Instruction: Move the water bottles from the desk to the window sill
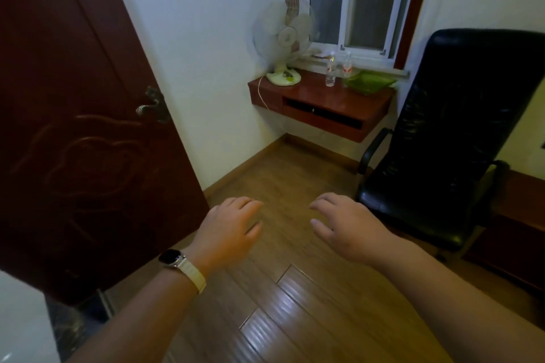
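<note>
Two clear water bottles stand far ahead by the window. One bottle (330, 72) stands upright on the red-brown wall desk (318, 97). The other bottle (347, 65) stands a little further back to its right, near the window sill (371, 63); I cannot tell whether it rests on the desk or the sill. My left hand (228, 230), with a watch on its wrist, and my right hand (345, 227) hover palm down over the wooden floor. Both are empty with fingers apart, well short of the desk.
A white table fan (284, 38) stands on the desk's left end, with its cord hanging down. A green glass dish (368, 82) sits on the desk's right. A black office chair (448, 138) stands at the right. A dark red door (82, 127) is open at the left.
</note>
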A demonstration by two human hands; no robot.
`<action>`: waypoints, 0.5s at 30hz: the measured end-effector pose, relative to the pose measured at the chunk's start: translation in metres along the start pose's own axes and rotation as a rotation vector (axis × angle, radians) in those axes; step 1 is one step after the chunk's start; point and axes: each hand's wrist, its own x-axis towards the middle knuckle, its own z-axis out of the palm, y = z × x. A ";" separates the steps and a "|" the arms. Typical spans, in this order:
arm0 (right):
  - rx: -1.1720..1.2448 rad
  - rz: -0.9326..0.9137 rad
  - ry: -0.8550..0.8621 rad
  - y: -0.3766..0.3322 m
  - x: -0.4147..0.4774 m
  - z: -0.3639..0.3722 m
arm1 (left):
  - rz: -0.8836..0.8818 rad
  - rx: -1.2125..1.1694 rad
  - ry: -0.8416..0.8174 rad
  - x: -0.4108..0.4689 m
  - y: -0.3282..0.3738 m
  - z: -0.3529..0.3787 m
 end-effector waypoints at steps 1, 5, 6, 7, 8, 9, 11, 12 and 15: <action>-0.001 0.001 0.001 0.008 0.009 -0.003 | 0.003 0.002 -0.005 0.013 0.001 0.002; -0.005 0.020 0.012 0.042 0.044 -0.013 | 0.037 0.031 -0.015 0.068 -0.002 0.010; 0.000 0.034 0.016 0.050 0.054 -0.015 | 0.044 0.033 -0.022 0.082 -0.004 0.012; 0.007 0.051 0.017 0.058 0.065 -0.015 | 0.051 0.033 -0.029 0.096 -0.006 0.015; 0.010 0.064 0.016 0.065 0.075 -0.015 | 0.059 0.033 -0.034 0.110 -0.009 0.018; 0.009 0.077 0.012 0.071 0.086 -0.015 | 0.067 0.034 -0.039 0.123 -0.012 0.021; 0.003 0.102 -0.002 0.082 0.111 -0.012 | 0.083 0.031 -0.061 0.152 -0.021 0.029; 0.003 0.116 -0.006 0.087 0.124 -0.010 | 0.091 0.026 -0.074 0.168 -0.026 0.034; -0.010 0.150 -0.012 0.105 0.169 -0.005 | 0.114 0.011 -0.084 0.222 -0.049 0.051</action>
